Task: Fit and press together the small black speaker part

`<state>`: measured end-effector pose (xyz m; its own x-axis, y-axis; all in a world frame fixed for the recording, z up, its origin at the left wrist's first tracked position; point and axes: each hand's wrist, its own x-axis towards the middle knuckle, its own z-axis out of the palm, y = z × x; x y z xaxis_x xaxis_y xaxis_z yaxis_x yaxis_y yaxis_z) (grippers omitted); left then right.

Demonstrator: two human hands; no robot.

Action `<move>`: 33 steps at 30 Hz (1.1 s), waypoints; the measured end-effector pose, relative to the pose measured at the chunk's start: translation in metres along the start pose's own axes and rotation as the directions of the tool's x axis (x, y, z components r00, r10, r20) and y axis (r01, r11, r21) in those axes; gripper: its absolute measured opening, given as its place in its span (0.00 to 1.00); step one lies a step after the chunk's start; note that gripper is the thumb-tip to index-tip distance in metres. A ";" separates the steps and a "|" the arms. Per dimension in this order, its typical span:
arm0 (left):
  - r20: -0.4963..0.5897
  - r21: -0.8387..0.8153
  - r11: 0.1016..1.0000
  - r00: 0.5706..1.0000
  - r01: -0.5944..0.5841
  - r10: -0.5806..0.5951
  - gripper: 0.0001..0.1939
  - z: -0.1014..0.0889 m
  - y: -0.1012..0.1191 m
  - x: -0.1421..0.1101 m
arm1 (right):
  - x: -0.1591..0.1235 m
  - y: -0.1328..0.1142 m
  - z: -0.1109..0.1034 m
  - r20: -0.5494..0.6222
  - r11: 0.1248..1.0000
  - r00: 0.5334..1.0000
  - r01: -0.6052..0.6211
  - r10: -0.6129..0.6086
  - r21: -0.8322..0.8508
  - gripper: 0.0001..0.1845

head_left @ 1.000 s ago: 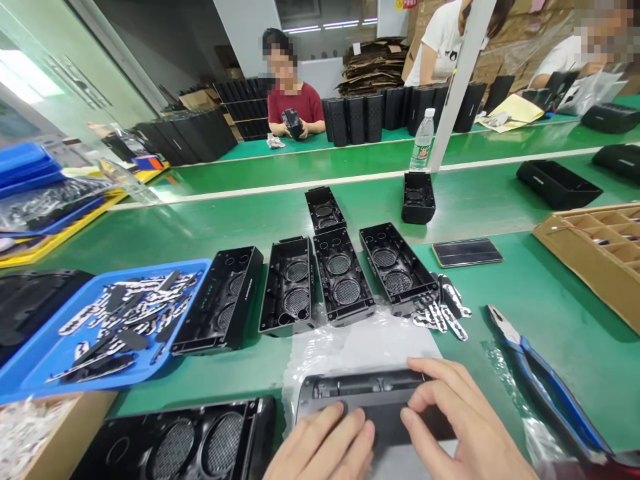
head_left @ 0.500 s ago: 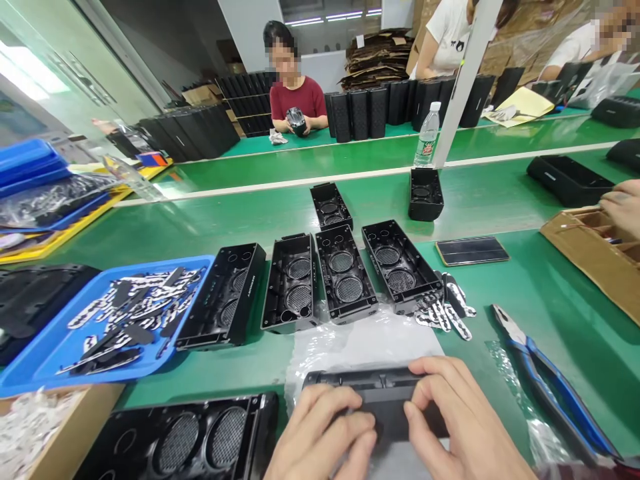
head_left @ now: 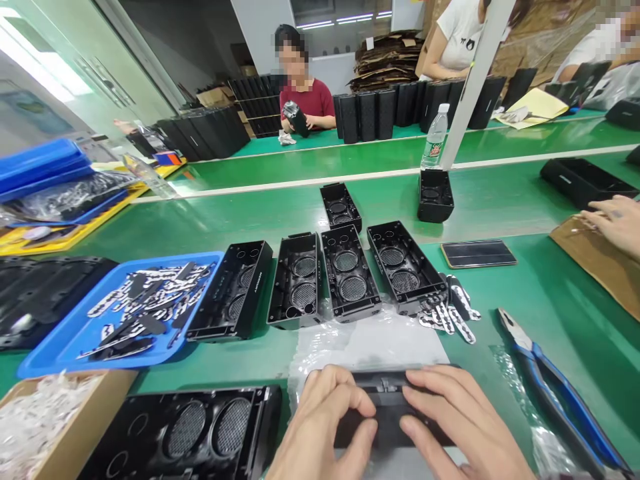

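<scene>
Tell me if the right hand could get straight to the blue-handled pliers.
Probably yes: the right hand grips the black plastic housing, and only bare green mat lies between it and the blue-handled pliers.

four open housings (head_left: 345, 280) in a row; one pliers (head_left: 550, 373).

On the green bench (head_left: 550, 313) I see a blue tray (head_left: 60, 347) of black-and-white strips at the left. Four open black housings (head_left: 345, 280) lie side by side at the centre, with two more behind them. A phone (head_left: 477, 254) lies face up to their right. Blue-handled pliers (head_left: 550, 373) rest near the right edge. A water bottle (head_left: 435, 137) stands upright beside a white post (head_left: 473, 87).
</scene>
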<state>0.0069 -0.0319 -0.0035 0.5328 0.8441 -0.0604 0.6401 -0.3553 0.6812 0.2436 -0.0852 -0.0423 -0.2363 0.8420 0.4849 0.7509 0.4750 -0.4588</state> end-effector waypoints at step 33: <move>-0.001 -0.083 0.982 0.986 -0.169 0.169 0.08 -0.014 -0.010 0.002 | 0.011 -0.009 -0.009 -0.027 0.994 0.996 -0.078 0.080 0.077 0.14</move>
<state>-0.0062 -0.0206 -0.0002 0.6330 0.7721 0.0565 0.4930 -0.4583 0.7395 0.2395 -0.0822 -0.0258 -0.1588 0.8703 0.4663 0.7173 0.4262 -0.5512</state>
